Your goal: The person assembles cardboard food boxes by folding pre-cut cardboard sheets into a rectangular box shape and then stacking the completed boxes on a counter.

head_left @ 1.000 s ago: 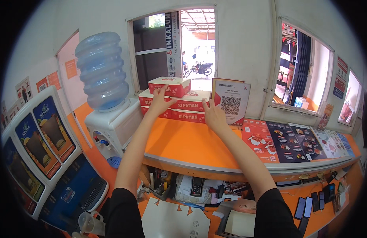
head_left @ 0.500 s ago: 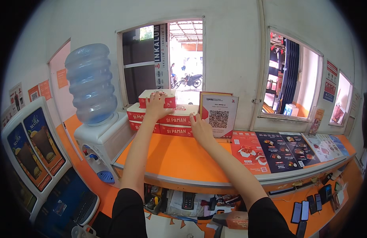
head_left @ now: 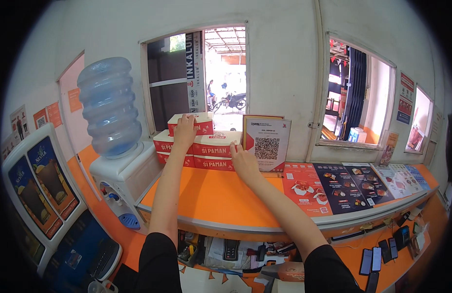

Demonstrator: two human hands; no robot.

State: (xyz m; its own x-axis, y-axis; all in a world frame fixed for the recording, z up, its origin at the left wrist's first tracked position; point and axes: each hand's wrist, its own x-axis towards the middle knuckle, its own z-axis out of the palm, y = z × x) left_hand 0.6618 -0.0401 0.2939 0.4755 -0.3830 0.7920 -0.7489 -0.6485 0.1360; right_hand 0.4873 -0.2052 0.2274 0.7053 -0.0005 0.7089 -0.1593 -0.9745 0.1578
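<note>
Small red-and-white food boxes are stacked on the orange counter (head_left: 214, 195) below the window opening. A single box (head_left: 204, 129) lies on top, toward the left of the stack. My left hand (head_left: 185, 132) is on this top box, fingers bent over its upper face near the front edge; its thumb is hidden. Below are a right-hand upper box (head_left: 214, 150), a left-hand upper box (head_left: 162, 147) and a bottom row (head_left: 214, 164). At the right end of the stack, my right hand (head_left: 244, 161) rests its partly spread fingers against the boxes' corner.
A framed sign (head_left: 270, 146) with a square code stands just right of the stack. Menu sheets (head_left: 341, 188) cover the counter's right part. At left stands a water dispenser (head_left: 123, 176) with a large bottle (head_left: 108, 107). Several phones (head_left: 372, 261) lie on a lower shelf.
The view has turned slightly right. My left hand's fingers have drawn closer together on the top box. My right hand stays at the stack's right end.
</note>
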